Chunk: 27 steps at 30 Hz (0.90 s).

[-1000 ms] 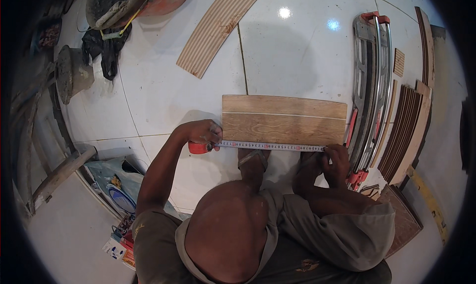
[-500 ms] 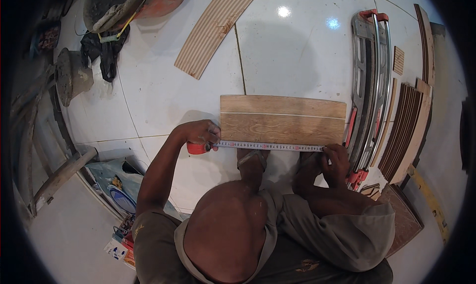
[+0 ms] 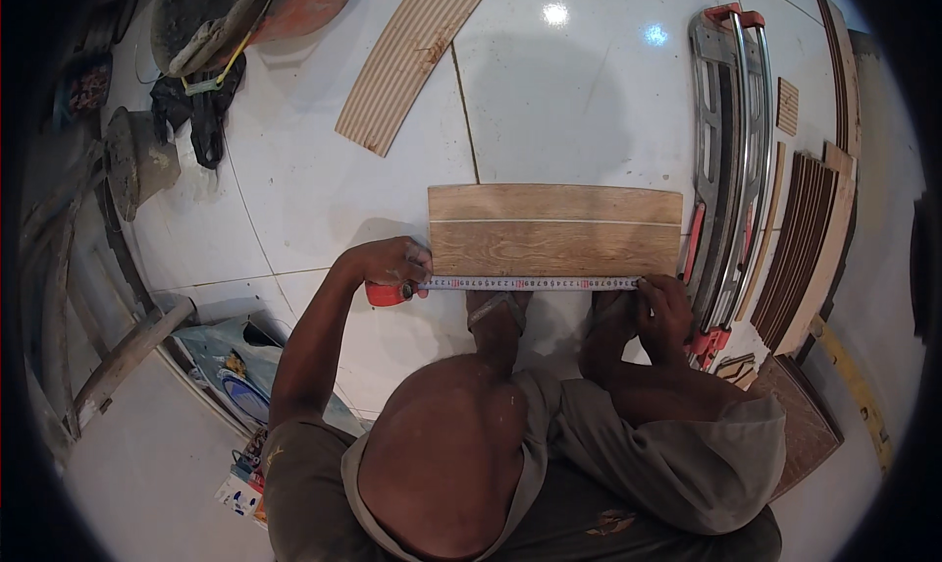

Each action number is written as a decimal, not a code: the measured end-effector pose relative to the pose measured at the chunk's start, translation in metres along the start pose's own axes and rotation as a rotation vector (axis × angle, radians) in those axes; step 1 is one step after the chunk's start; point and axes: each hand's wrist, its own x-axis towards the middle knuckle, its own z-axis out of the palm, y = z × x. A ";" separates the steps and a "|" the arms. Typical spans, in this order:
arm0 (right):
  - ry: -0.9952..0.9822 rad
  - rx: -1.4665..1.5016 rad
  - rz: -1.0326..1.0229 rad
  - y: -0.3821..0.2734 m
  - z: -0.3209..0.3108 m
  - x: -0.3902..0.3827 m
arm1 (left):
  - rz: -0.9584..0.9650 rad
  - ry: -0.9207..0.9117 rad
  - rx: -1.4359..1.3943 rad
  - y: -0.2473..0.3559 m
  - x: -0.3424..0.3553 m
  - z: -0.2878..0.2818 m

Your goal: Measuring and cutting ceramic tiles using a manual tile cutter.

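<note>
A wood-look tile (image 3: 554,249) with a pale lengthwise line lies flat on the white floor in front of me. Along its near edge runs the stretched white blade (image 3: 535,284) of a tape measure. My left hand (image 3: 397,263) is closed around the red tape measure case (image 3: 384,294) at the tile's near left corner. At the other end, my right hand (image 3: 667,305) pinches the end of the blade near the right corner. Its fingertips partly cover the blade's tip. My sandalled feet rest just below the tape.
A tile cutter (image 3: 731,169) with metal rails stands right of the tile. Beyond it lie stacked brown strips (image 3: 797,248). A ribbed wood-look piece (image 3: 420,61) lies farther off. A bucket (image 3: 147,164) and a black plastic bag (image 3: 204,120) are at the left.
The whole view has shifted slightly, so things sit a little farther up and left. Both hands keep their hold on the tape measure, which stays along the tile's near edge.
</note>
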 end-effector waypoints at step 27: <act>0.000 0.026 0.002 0.001 -0.003 -0.004 | -0.023 0.034 -0.109 0.003 0.002 0.002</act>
